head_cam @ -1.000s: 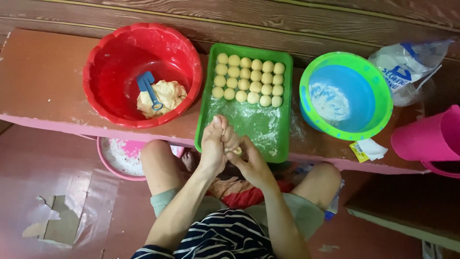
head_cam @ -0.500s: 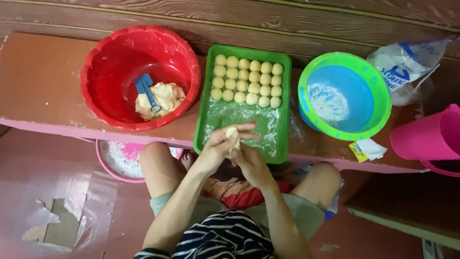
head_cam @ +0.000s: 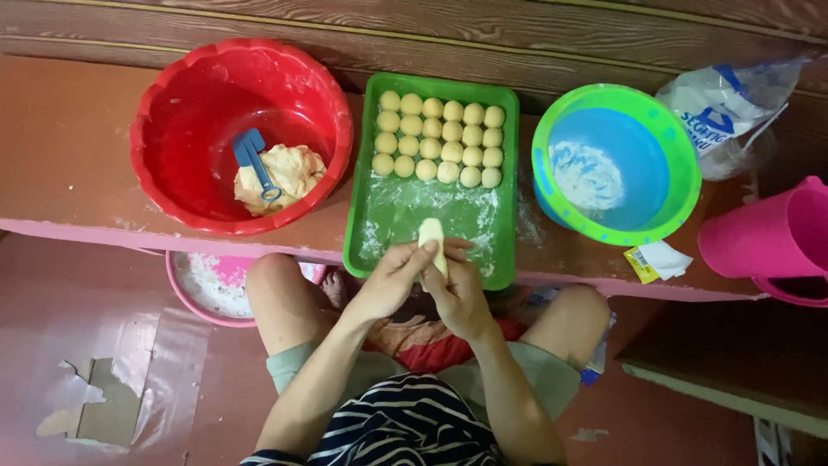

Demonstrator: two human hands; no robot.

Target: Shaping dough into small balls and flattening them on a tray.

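Both my hands meet over the near edge of a green tray [head_cam: 506,185]. My left hand [head_cam: 392,280] and my right hand [head_cam: 457,289] pinch one elongated piece of pale yellow dough [head_cam: 431,237] between their fingers. Several small round dough balls [head_cam: 440,140] lie in neat rows at the far end of the tray, and its near half is dusted with flour. To the left, a red basin [head_cam: 172,95] holds a lump of dough [head_cam: 289,173] with a blue scraper [head_cam: 253,160] resting on it.
Right of the tray, a green and blue bowl [head_cam: 681,164] holds some flour. A plastic flour bag [head_cam: 733,108] lies beyond it and a pink jug [head_cam: 772,237] stands at the right edge. Under the brown ledge [head_cam: 60,138] sits a pink floury bowl [head_cam: 207,289].
My palms were pressed together around the dough. They have since parted, and the piece now stands out between my fingertips as a long roll.
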